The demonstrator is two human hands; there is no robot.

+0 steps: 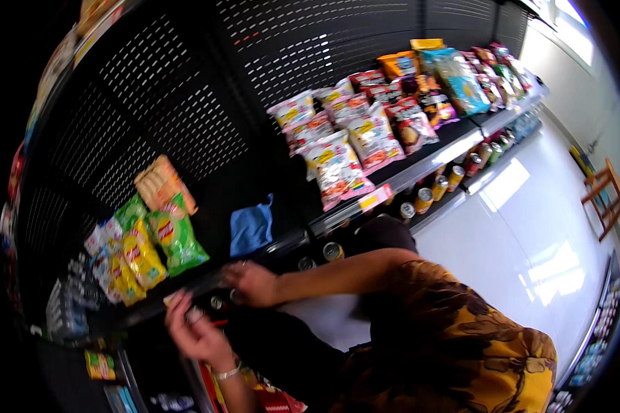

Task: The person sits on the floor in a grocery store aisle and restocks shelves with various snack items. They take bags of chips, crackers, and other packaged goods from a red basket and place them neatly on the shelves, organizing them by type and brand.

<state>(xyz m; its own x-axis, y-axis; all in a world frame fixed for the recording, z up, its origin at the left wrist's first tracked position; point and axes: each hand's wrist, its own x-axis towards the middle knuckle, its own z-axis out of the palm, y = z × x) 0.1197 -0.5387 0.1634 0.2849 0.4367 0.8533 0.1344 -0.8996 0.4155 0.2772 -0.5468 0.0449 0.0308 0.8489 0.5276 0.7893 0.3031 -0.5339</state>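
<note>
My left hand (199, 328), with a bracelet at its wrist, is raised with bent fingers by the front rail (284, 242) of a black shelf. A small price label (171, 297) shows at its fingertips; blur hides whether it is gripped. My right hand (256, 284) is at the same rail, further right, its fingertips blurred and seemingly against it. Behind the rail lies a blue drawstring cloth pouch (250, 229). Left of it stand a green Lay's chip bag (178, 237), yellow Lay's bags (142, 255) and an orange-brown snack pack (164, 183).
Pink-and-white snack bags (336, 168) fill the shelf's right part, above a price tag (375, 197). Drink cans (423, 200) stand on the level below. Bottle packs (67, 307) are at far left. A wooden chair (602, 199) stands on the tiled floor (496, 227).
</note>
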